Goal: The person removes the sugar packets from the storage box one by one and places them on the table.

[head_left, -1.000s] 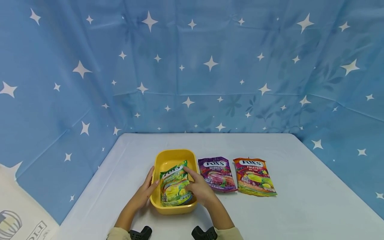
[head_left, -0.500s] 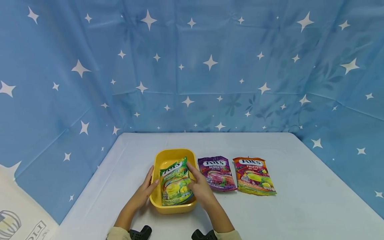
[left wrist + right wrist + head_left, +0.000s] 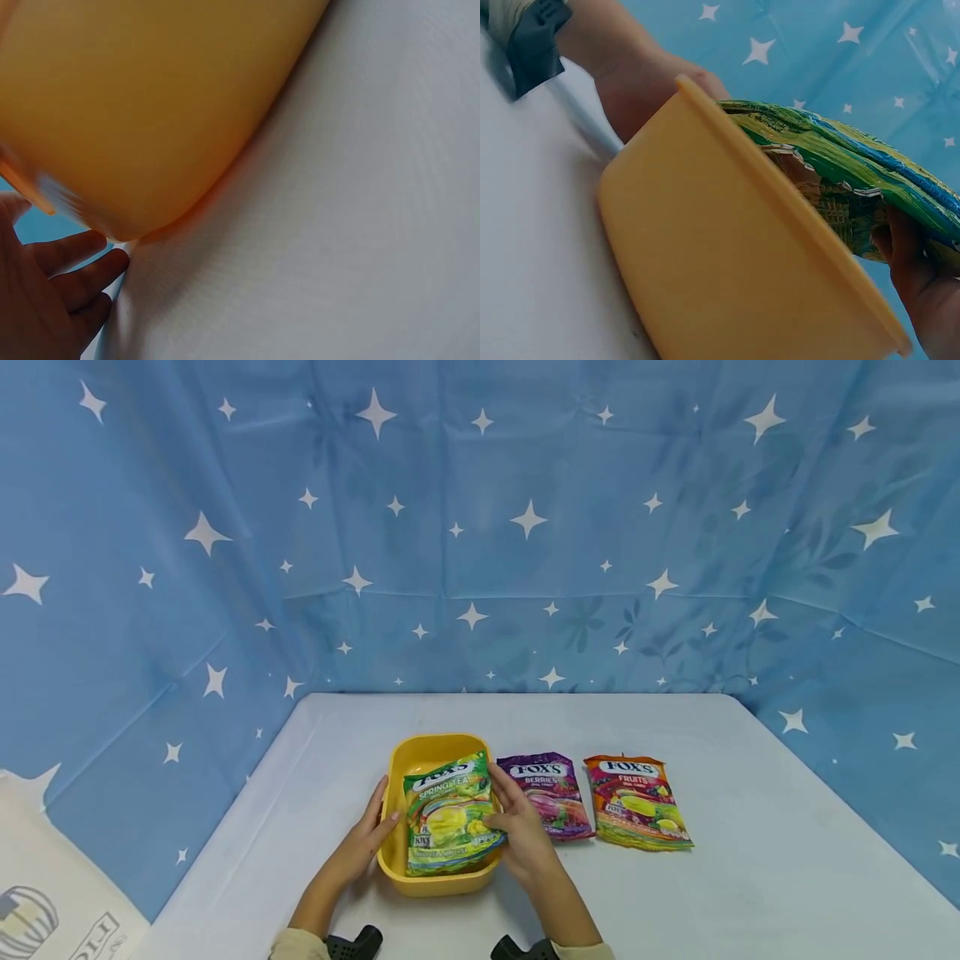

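My right hand (image 3: 527, 831) grips the right edge of a green candy bag (image 3: 447, 814) printed "Spring Tea", thumb on its front. The bag slants over the yellow tub (image 3: 438, 885) and overlaps its right rim in the head view. In the right wrist view the bag (image 3: 840, 150) stands above the tub's rim, with fingers beneath its underside. My left hand (image 3: 365, 839) holds the tub's left side, thumb over the rim. From the left wrist, the fingers (image 3: 82, 277) show along the tub's outer wall (image 3: 142, 112). The tub rests on the white table.
To the right of the tub lie a purple Fox's Berries bag (image 3: 551, 797), partly behind my right hand, and an orange-red Fox's Fruits bag (image 3: 637, 802). A blue star-patterned curtain (image 3: 480, 527) hangs behind the white table (image 3: 780, 860). Pale printed cloth (image 3: 60, 877) shows at lower left.
My right hand has moved right, bringing the green candy bag up and over toward the tub's right rim. The left hand and the tub have stayed in place.
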A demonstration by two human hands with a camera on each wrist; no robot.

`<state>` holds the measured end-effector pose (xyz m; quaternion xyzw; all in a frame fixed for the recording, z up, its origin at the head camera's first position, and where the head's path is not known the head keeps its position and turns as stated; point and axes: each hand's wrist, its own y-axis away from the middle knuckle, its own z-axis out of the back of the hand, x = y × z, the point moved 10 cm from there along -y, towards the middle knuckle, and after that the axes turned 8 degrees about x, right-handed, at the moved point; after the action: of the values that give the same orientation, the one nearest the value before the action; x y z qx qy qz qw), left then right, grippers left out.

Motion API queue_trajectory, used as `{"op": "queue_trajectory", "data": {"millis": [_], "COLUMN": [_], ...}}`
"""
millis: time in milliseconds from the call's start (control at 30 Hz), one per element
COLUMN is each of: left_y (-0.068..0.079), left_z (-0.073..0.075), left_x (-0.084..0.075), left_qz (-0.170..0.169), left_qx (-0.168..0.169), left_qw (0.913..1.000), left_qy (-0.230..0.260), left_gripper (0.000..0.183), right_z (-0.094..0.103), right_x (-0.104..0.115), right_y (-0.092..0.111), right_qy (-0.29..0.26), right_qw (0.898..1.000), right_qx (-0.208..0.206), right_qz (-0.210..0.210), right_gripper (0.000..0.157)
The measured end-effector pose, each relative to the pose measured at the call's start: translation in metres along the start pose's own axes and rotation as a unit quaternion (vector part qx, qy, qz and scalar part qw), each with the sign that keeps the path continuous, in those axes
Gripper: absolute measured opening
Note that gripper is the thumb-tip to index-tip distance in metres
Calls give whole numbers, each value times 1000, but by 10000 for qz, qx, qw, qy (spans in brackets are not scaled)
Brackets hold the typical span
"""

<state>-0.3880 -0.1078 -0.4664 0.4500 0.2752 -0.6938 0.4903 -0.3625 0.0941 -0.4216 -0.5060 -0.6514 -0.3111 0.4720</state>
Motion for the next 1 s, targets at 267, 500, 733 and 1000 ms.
{"op": "queue_trajectory", "data": {"millis": [267, 500, 733, 1000], "left_y": [-1, 3, 4, 4], "left_z": [-3, 2, 1, 0], "left_x": [-2, -1, -4, -4], "left_qz": [-111, -104, -174, -63], "left_qx": [-5, -7, 127, 236], "left_qw": [9999, 9999, 9997, 9997], "left_qy": [85, 6, 68, -14], "left_gripper": [70, 70, 69, 68], "right_z": [14, 34, 73, 116], "right_x": [20, 30, 31, 17], "right_y": [22, 53, 94, 133], "right_qy": [-569, -580, -276, 130], "right_qw": [9980, 9978, 9985, 9991], "right_qx": [14, -72, -401, -396], "right_qz": [263, 320, 255, 2], "right_gripper": [77, 80, 81, 83]}}
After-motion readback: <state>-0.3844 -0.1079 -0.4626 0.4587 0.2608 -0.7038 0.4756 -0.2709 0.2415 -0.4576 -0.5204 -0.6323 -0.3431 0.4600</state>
